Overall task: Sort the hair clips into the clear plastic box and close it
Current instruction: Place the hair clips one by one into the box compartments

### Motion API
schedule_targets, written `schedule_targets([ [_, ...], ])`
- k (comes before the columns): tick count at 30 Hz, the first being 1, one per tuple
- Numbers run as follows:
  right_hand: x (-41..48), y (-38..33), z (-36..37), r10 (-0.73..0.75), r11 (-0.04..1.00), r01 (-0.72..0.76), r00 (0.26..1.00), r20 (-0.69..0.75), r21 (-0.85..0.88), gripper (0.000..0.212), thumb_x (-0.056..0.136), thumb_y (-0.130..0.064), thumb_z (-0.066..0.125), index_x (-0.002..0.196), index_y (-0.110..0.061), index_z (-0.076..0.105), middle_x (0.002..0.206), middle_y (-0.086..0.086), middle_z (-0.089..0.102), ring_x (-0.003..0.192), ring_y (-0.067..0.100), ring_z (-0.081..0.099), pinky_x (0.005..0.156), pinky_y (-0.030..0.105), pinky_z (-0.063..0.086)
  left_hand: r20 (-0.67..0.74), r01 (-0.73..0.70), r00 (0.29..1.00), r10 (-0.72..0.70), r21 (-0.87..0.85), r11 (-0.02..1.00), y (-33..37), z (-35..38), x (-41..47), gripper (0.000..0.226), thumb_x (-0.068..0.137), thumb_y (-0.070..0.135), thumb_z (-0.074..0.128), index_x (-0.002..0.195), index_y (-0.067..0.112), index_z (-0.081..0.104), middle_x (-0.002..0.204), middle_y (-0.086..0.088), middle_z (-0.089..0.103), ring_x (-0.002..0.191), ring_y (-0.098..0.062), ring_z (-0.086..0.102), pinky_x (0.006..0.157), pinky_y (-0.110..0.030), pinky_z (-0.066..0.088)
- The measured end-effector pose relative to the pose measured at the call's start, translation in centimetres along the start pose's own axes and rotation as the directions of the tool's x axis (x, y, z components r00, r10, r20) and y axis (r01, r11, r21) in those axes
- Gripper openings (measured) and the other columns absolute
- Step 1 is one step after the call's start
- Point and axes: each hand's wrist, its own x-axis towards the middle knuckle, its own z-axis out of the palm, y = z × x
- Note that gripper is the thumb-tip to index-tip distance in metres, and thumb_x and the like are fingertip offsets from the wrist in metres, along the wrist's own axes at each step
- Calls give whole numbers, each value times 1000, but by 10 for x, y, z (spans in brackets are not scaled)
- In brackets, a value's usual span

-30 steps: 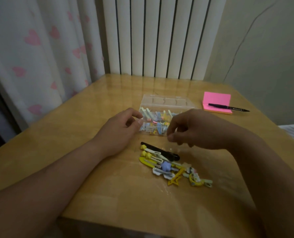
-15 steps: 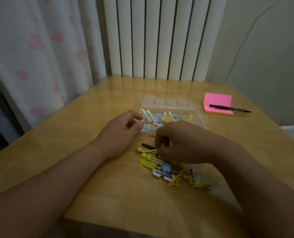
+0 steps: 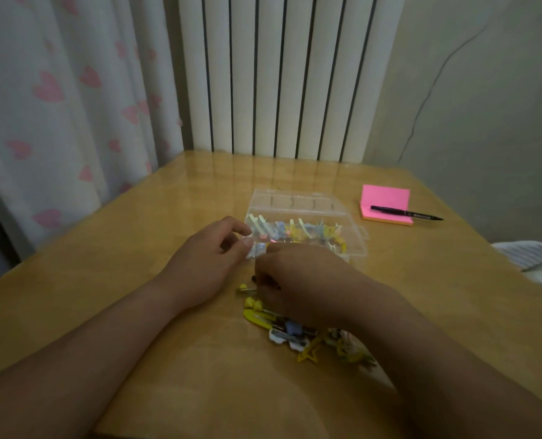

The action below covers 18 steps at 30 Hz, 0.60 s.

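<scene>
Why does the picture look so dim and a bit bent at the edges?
Head view: the room is dim, so colours look muted; the radiator reflects as pale glare on the glossy table; the wide lens bows the curtain; the right hand and loose clips are slightly soft.

Left hand [image 3: 211, 264] palm-down, fingers curled, thumb meeting forefinger. Right hand [image 3: 301, 280] knuckles up, fingertips tucked under, hidden.

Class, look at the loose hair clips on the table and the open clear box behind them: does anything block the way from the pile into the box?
Nothing visible does. The pile of clips lies just in front of the clear box, whose lid is open. The left hand sits at the box's left corner, beside the route.
</scene>
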Motion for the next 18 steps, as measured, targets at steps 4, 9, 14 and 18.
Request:
schedule_targets([
  [4,1,4,3,27,988,-18,998,-58,154,16,99,-32,54,91,-21,64,89,-4,62,79,19,61,74,45,55,-6,-3,1000,3,12,1000,-2,0,1,17,105,41,58,118,34,67,102,9,69,91,-2,63,76,-17,46],
  [9,1,16,2,190,895,-92,964,-187,436,8,97,-29,64,92,-23,66,81,-5,65,73,11,59,70,37,53,-4,-7,1000,7,10,1000,-1,-1,1,15,105,39,56,116,36,66,101,9,70,90,-4,63,79,-28,50],
  [14,2,33,-7,367,794,-133,883,-293,593,4,99,-27,68,95,-25,69,84,-9,69,76,4,64,68,20,52,-1,-9,1000,9,22,1000,-1,-1,0,16,107,39,55,118,35,66,101,10,68,90,-1,61,79,-26,50],
  [18,-6,74,-24,615,695,-229,680,-399,682,10,103,-24,64,99,-20,72,87,-6,71,81,10,68,66,24,50,3,-5,1000,5,14,1000,-2,-1,1,17,106,40,56,119,35,66,101,9,68,90,-2,61,78,-26,48],
])
